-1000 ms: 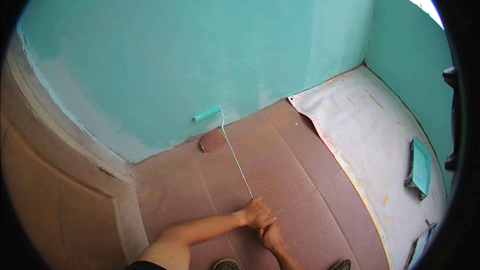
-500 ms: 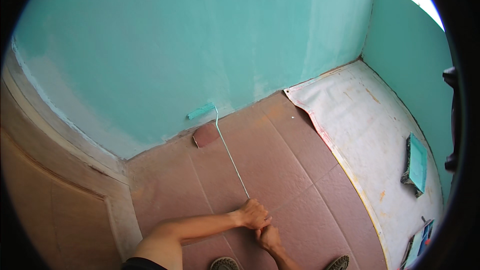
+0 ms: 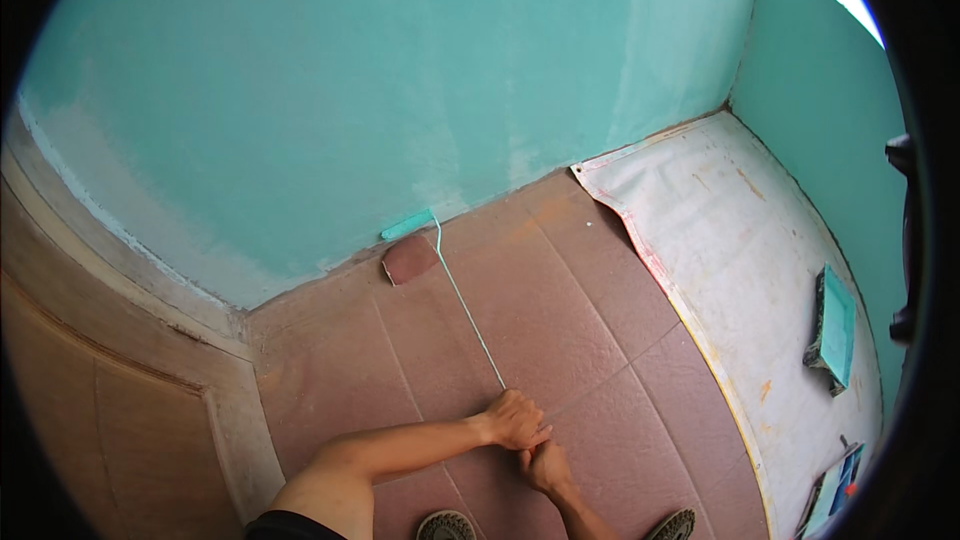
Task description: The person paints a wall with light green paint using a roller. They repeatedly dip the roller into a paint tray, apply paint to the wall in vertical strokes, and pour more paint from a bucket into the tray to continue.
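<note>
A long-handled paint roller (image 3: 470,315) reaches away from me to the foot of the turquoise wall (image 3: 400,90). Its turquoise sleeve (image 3: 408,224) rests against the wall's lower part, just above a loose piece of brown tile (image 3: 410,260). My left hand (image 3: 515,420) is closed around the handle, its grip hidden under the fingers. Right beside it, nearer to me, my right hand (image 3: 546,464) is closed on the handle's end. Pale patches show on the wall around the roller and at the lower left.
A whitish sheet (image 3: 720,240) covers the floor at right, its near edge curled. On it lie a paint tray (image 3: 833,330) with turquoise paint and another container (image 3: 832,490) with tools. A wooden door (image 3: 110,410) stands left. Brown tiles (image 3: 560,320) lie beneath; my shoes (image 3: 446,526) are at the bottom.
The roller sleeve has moved slightly right relative to the loose tile, and both hands have shifted a little right with the handle. The view has tilted slightly.
</note>
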Demonstrator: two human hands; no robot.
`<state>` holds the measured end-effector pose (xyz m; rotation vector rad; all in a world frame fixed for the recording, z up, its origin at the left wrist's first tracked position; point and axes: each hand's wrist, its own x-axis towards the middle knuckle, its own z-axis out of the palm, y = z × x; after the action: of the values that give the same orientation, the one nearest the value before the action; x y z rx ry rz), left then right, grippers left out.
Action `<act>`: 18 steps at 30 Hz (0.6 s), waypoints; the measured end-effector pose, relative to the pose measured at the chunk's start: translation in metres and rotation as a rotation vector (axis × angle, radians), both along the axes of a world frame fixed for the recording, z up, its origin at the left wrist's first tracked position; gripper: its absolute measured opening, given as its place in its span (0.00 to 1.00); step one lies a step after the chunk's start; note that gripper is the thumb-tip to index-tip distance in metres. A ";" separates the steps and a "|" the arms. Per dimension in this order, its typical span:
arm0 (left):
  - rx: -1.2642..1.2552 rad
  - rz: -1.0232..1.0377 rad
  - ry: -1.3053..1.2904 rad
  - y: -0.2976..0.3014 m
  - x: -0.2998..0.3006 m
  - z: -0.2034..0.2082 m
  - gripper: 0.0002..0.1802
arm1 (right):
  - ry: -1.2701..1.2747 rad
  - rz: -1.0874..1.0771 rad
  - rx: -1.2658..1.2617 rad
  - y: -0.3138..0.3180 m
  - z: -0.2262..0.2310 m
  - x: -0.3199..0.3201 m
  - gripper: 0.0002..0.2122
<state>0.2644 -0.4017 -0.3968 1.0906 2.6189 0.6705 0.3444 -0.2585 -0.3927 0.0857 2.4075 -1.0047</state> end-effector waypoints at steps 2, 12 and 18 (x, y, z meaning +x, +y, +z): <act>0.031 -0.002 0.040 -0.001 0.000 -0.002 0.27 | 0.002 -0.001 0.024 -0.001 0.000 0.000 0.14; 0.141 0.021 0.197 -0.004 0.008 -0.009 0.26 | 0.025 0.013 -0.020 -0.002 -0.005 0.005 0.14; 0.074 -0.020 0.273 -0.012 -0.002 0.022 0.25 | 0.171 0.009 -0.115 -0.006 -0.014 0.003 0.13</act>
<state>0.2623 -0.4137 -0.3753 1.3117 2.8244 0.6602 0.3474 -0.2646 -0.4068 -0.0544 2.4928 -1.1874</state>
